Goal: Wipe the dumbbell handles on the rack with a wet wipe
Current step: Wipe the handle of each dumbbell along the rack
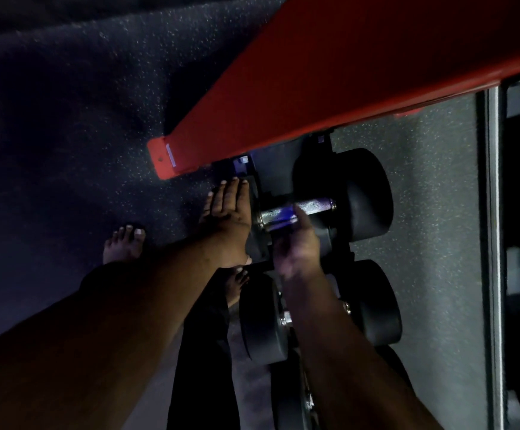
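Dumbbell handle [314, 207], knurled metal, lies low on the rack just above the speckled floor [66, 119], between two black weight heads, under a red rack beam [330, 88]. Left hand [229, 218]: fingers straight and together, palm laid flat on the near weight head [257, 231], steadying it. Right hand [299, 243]: fingers curled over the handle's near half, pressing a pale, bluish wet wipe [283, 211] against it; view dark and blurred, grip detail uncertain. Judgement: wiping in progress. To do it well, wrap the wipe round the bar, slide toward the far weight head [367, 193], twist to reach the underside. A second dumbbell [261, 324] sits nearer, below.
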Tool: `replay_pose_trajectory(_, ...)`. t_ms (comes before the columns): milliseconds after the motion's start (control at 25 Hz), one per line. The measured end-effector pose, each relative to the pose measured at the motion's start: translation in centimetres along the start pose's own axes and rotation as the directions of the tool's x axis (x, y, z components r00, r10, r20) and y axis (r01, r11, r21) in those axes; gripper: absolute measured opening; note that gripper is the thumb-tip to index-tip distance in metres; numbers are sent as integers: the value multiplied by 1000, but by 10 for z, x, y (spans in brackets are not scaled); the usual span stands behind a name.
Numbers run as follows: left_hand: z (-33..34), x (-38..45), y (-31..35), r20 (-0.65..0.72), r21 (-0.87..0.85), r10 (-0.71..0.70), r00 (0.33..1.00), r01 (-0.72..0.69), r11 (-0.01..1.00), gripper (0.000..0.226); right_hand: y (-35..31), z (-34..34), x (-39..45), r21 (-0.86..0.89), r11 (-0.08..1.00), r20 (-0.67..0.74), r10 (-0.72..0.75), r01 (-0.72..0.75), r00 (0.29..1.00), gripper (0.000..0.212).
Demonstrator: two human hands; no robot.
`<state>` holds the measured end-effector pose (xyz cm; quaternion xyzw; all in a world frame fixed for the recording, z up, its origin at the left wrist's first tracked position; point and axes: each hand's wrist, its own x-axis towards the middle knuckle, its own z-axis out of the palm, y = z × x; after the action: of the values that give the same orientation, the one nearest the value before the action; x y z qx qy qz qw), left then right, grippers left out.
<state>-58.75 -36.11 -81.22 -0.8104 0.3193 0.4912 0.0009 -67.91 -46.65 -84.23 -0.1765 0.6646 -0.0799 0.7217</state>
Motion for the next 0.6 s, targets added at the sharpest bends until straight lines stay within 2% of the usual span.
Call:
replay_pose_trajectory(80, 0, 0, 0, 1, -4, -1, 1000, 1, 1000, 148, -12, -1, 10, 131, 988, -25, -82, 84, 996, 16)
replay_pose_trajectory(120, 0, 0, 0, -5, -6, -4, 1000, 4, 1000, 148, -10, 2, 10, 104, 987, -52, -116, 121, 992, 15)
replay_pose_trajectory(240, -2, 0, 1, 1, -15, -7, 1000, 7, 1000, 148, 29, 1, -9, -263, 956, -78, -152, 126, 985, 13)
replay_pose_trajectory(320, -1, 0, 0, 4, -10, -1, 1000, 1, 1000, 149, 36, -9, -28, -382, 905, -1, -204, 189, 979, 19)
replay_pose_trajectory(360, 0, 0, 1, 2, -5, 2, 1000, -2, 1000, 149, 27, -11, -37, -469, 831, 77, -298, 298, 951, 18)
replay_pose_trajectory(400, 1, 1, 1, -3, 1, 1, 1000, -1, 1000, 149, 14, -12, -42, -578, 674, 194, -435, 461, 879, 18)
replay_pose_trajectory(440, 1, 1, 0, -8, 3, -1, 1000, 2, 1000, 149, 5, -14, -41, -670, 413, 359, -546, 616, 757, 28)
replay_pose_trajectory(480, 0, 1, 0, -10, 1, -3, 1000, 3, 1000, 149, -5, -13, -30, -703, 47, 570, -558, 709, 603, 42)
replay_pose_trajectory(520, 0, 1, 0, -8, -1, -3, 1000, 3, 1000, 148, -15, -8, -16, -655, -277, 741, -420, 703, 524, 55)
replay_pose_trajectory(560, 0, 1, 0, -5, 0, -2, 1000, 2, 1000, 148, -18, -4, -2, -577, -518, 803, -222, 631, 553, 66)
replay_pose_trajectory(600, 0, 0, 0, -4, 7, 0, 1000, 0, 1000, 148, -20, 0, 7, -481, -683, 787, -61, 549, 614, 75)
